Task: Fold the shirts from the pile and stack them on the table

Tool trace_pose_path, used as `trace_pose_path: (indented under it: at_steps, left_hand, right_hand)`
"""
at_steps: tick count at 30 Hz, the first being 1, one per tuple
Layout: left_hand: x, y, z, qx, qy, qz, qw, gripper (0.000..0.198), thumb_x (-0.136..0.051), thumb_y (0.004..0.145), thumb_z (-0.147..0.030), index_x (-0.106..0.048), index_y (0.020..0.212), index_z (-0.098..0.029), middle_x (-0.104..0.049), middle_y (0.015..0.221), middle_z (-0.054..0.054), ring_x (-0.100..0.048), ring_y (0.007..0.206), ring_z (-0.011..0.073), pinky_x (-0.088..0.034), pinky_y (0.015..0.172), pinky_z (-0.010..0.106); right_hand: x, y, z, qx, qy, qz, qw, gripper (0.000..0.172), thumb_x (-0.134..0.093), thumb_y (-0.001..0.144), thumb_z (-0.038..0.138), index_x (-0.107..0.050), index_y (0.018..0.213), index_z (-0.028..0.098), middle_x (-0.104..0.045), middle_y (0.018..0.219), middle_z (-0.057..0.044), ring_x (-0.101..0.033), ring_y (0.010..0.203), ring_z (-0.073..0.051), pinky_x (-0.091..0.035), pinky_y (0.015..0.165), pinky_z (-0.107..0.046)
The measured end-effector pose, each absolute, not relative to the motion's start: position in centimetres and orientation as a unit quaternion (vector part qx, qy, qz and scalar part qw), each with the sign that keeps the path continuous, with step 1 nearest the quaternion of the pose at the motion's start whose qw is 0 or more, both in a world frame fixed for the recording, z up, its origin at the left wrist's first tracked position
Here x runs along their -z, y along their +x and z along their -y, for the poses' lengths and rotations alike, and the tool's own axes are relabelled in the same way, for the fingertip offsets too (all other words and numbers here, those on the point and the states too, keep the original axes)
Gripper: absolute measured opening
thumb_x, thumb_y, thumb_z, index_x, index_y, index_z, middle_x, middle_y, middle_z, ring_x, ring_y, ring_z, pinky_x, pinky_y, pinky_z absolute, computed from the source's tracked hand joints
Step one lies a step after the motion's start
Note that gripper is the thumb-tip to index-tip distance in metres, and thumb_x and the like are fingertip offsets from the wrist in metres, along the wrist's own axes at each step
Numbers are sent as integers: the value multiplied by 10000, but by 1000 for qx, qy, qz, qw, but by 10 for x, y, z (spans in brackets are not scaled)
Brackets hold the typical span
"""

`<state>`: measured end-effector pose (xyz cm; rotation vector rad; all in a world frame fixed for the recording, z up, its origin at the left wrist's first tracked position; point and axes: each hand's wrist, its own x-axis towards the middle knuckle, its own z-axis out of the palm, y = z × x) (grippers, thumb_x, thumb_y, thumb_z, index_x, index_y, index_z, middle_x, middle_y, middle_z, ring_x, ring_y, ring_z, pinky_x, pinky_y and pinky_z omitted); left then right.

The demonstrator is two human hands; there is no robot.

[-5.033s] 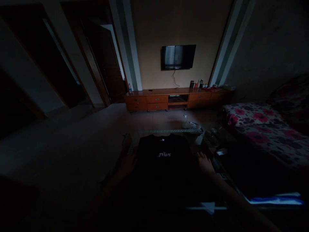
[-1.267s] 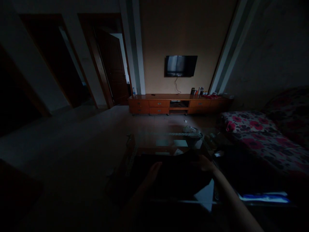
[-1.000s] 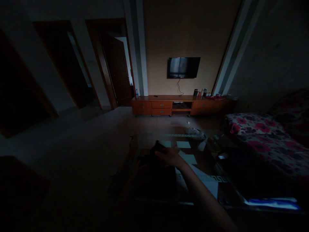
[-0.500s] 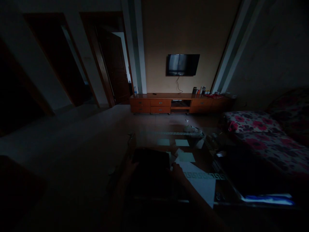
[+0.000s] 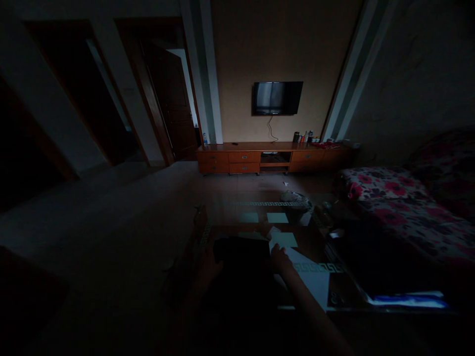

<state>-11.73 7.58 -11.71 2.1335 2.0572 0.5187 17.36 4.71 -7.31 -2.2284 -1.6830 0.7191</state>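
The room is very dim. A dark garment, folded into a small rectangle, is lifted a little above the glass coffee table. My left hand grips its left edge. On its right edge, my right hand holds on with the fingers closed. Pale paper sheets lie on the table just beyond and to the right of the garment.
A sofa with a red floral cover runs along the right. A dark pile with a blue-and-white item sits at the table's near right. A long wooden cabinet and wall television stand at the far wall. Open floor lies to the left.
Five seconds ago the shirt lay spread flat on the table. It was folded across to the left, then its edges were taken in both hands; now the bundle is narrower and raised.
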Motion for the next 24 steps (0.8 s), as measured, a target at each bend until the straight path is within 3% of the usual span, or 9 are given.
trace_pose_path:
  at_steps: [2,5,8,14,17,20,24]
  left_hand:
    - [109,-95,-77,-169,740,-650,37,695,-564,850,-324,-442,1497,-101,-466,1553,221,-424,1457,358,-340,1198,512]
    - [109,-70,-79,-171,817,-551,23,644,-497,934,-379,-427,1537,-162,-366,1646,143,-288,1542,311,-248,1254,493]
    - [122,-63,-83,-154,840,-518,38,680,-474,965,-453,-387,1570,-154,-309,1673,139,-259,1555,307,-250,1257,495]
    - [127,-60,-79,-192,806,-559,14,534,-345,1026,-341,-499,1508,-172,-407,1630,113,-362,1512,272,-260,1258,469]
    - [125,-62,-66,-180,788,-588,1,511,-362,1024,-356,-554,1479,-225,-450,1602,113,-349,1510,340,-180,1261,569]
    - [133,-72,-55,-157,769,-620,4,565,-432,1003,-444,-477,1540,-274,-396,1634,119,-297,1525,397,-166,1230,642]
    - [145,-78,-54,-163,768,-619,-3,581,-420,1016,-417,-414,1575,-257,-354,1657,123,-277,1541,355,-220,1237,567]
  right_hand:
    - [73,173,-44,-165,-781,585,141,772,-552,891,363,-325,1581,101,-499,1494,-275,-526,1337,-406,-468,1009,-548]
    - [88,161,-37,-91,-726,667,139,688,-442,984,404,-300,1622,191,-308,1668,-153,-283,1530,-345,-308,1188,-523]
    - [109,154,-34,-109,-685,713,106,659,-400,1018,456,-273,1634,261,-153,1718,-59,-99,1589,-298,-169,1255,-523]
    - [118,152,-34,-90,-705,695,107,646,-376,1033,472,-288,1629,241,-127,1713,-88,-93,1589,-302,-100,1264,-542]
    - [120,136,-23,-72,-726,674,115,674,-380,1027,508,-336,1614,180,-105,1704,-156,-89,1582,-357,-72,1248,-595]
    - [132,122,-7,-94,-701,696,127,695,-377,1010,597,-315,1621,273,-124,1705,-136,-109,1576,-380,-99,1227,-639]
    - [145,121,-2,-74,-667,725,156,697,-370,1007,620,-270,1627,318,-123,1709,-118,-87,1581,-362,-86,1238,-615]
